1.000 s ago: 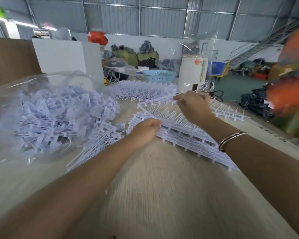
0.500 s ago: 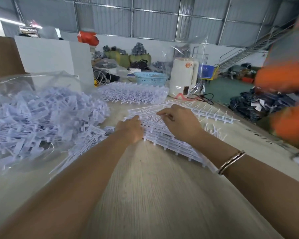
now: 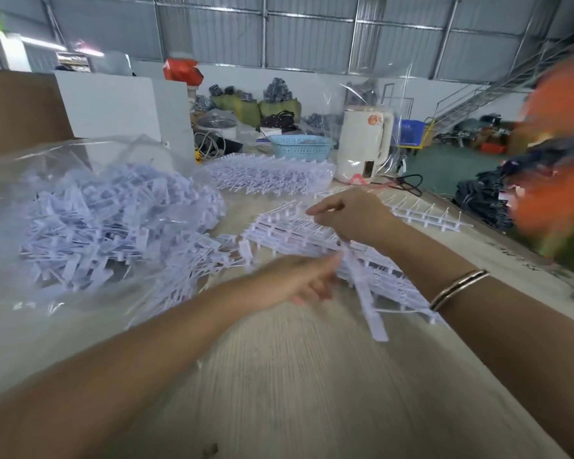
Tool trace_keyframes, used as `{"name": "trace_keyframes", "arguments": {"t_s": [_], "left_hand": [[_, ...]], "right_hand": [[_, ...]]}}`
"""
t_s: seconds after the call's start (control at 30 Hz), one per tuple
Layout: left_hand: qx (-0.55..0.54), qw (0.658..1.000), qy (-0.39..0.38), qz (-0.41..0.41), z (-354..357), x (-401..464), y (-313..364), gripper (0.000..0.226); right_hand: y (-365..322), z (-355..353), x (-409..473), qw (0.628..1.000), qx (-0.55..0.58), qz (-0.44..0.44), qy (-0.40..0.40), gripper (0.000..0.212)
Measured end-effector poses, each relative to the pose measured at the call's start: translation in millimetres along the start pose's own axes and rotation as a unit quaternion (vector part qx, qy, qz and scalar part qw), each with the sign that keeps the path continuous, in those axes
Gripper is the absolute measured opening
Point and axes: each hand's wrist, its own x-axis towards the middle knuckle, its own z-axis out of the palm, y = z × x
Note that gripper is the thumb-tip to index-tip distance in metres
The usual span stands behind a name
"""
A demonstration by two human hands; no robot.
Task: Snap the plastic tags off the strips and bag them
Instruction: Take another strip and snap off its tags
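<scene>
Bare pale tabletop (image 3: 305, 385) runs toward me below the stacked tag strips (image 3: 299, 235), where the right hand (image 3: 355, 217) pinches one, the left hand (image 3: 289, 283) (blurred) grips loose tags (image 3: 368, 293), beside the filled bag (image 3: 90, 223); edge lettering unreadable.

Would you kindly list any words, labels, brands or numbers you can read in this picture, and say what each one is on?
Nothing here can be read for certain.
Orange sticker on the white electric kettle: too blurred to read.
Dark printed lettering along the right edge of the wooden table: letters show, but they are skewed and too blurred to read.
Loose plastic tags in the clear bag: no print can be made out.
</scene>
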Motion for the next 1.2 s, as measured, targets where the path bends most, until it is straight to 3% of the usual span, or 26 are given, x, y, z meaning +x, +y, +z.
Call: {"name": "trace_keyframes", "arguments": {"t_s": [0.1, 0.17, 0.23, 0.4, 0.63, 0.8, 0.93, 1.07, 1.2], "left_hand": [[-0.038, 0.998, -0.057, 0.007, 25.7, -30.0, 0.1, 0.039], [-0.072, 0.996, -0.043, 0.017, 30.9, -41.2, -1.7, 0.017], [-0.097, 0.995, -0.003, 0.015, 22.0, -52.2, -4.8, 0.008], [-0.056, 0.998, 0.034, 0.001, -31.7, -84.0, -16.1, 0.018], [-0.04, 0.99, 0.134, 0.013, -96.2, -100.9, -18.0, 0.021], [-0.055, 0.981, 0.175, 0.066, -109.4, -101.1, -7.9, 0.02], [-0.066, 0.971, 0.213, 0.092, -112.1, -103.1, -1.3, 0.018], [-0.154, 0.934, 0.291, 0.139, -111.6, -101.9, 3.2, 0.011], [-0.183, 0.901, 0.355, 0.171, -114.9, -92.8, -2.9, 0.009]], "right_hand": [[-16.6, 12.5, -6.9, 0.998, -0.011, -0.012, 0.064, 0.016], [-27.7, 17.6, -13.2, 0.994, -0.044, -0.034, 0.095, 0.02], [-33.8, 16.1, -18.6, 0.989, -0.075, -0.039, 0.118, 0.025], [-27.1, 2.8, -28.5, 0.984, -0.154, -0.036, 0.083, 0.036], [-26.4, 6.3, -35.2, 0.917, -0.313, -0.202, 0.146, 0.021], [-32.8, 6.0, -27.2, 0.917, -0.301, -0.231, 0.128, 0.019], [-36.5, -3.7, -24.3, 0.898, -0.283, -0.297, 0.158, 0.026], [-49.8, -10.6, -24.2, 0.885, -0.206, -0.356, 0.22, 0.029], [-58.2, -10.2, -17.2, 0.871, -0.24, -0.356, 0.238, 0.042]]}}
